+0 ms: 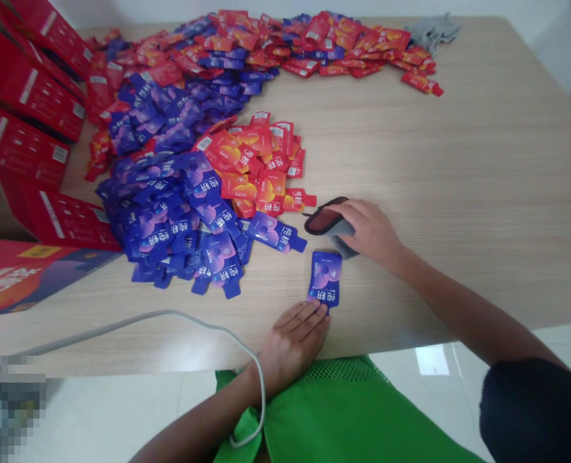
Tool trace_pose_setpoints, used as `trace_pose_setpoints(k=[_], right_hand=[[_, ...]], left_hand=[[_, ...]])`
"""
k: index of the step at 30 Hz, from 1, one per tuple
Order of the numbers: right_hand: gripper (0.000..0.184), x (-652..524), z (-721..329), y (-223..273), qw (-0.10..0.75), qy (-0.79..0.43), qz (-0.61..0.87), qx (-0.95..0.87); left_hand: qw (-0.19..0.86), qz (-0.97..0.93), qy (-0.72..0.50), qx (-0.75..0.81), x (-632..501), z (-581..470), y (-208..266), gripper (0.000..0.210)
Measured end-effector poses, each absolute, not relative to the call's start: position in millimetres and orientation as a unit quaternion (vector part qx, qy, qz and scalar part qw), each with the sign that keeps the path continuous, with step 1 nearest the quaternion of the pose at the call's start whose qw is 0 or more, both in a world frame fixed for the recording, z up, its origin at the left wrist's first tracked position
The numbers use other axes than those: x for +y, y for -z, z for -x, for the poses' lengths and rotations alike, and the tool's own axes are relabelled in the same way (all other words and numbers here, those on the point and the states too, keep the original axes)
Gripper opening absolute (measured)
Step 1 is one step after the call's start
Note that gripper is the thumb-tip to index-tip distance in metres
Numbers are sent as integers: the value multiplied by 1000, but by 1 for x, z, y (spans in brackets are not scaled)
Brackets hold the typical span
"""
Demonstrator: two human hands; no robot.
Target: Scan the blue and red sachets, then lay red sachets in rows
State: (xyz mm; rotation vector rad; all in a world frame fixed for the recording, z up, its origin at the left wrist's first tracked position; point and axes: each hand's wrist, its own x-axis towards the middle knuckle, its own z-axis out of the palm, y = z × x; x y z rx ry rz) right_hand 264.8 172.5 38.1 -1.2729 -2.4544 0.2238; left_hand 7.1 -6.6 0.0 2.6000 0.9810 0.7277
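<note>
right now the left hand [292, 344] lies flat, fingers spread, its tips pinning the near edge of a lone blue sachet [325, 278] so it stays put under the handheld scanner [331, 222] — which the right hand [370, 231] is wrapped around, window tipped toward the sachet. just beside it, sorted heaps: a blue pile [179, 206] and a red pile [259, 164]. pale wood-grain table [459, 180], red cartons [25, 116] at the left, white glossy floor below.

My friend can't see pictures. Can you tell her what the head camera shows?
A person's left hand touches a blue packet on a wooden table, while the right hand holds a grey scanner beside it. Heaps of blue and red packets cover the table, with red boxes at the left.
</note>
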Motion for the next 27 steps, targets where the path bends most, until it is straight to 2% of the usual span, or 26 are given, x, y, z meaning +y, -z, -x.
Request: trace_pose_setpoints(k=[3, 6, 9, 13, 16, 18, 20, 23, 27], right_hand=[[57, 135, -260, -51, 230, -109, 439, -862], [51, 84, -249, -43, 168, -169, 338, -910], [42, 65, -241, -25, 130, -199, 311, -920], [44, 106, -245, -9, 147, -150, 368, -906], [46, 154, -254, -13, 133, -102, 413, -895], [48, 173, -259, -24, 153, -77, 441, -881], [51, 172, -263, -39, 207, -63, 463, -860], [52, 137, -261, -55, 258, -86, 445, -853], [47, 73, -249, -44, 180, -166, 352, -903]], left_hand=[[139, -893, -261, 339, -5, -8, -3, 28], [154, -878, -273, 362, -6, -9, -4, 17], [166, -874, -266, 371, -7, -9, -2, 12], [144, -896, -251, 336, -8, -6, 1, 28], [142, -897, -248, 336, -6, -5, 1, 28], [143, -896, -250, 338, -6, -5, 0, 27], [144, -895, -254, 339, -5, -5, -1, 28], [147, -894, -255, 336, -4, -6, -3, 29], [167, -881, -265, 355, -5, -8, -5, 17]])
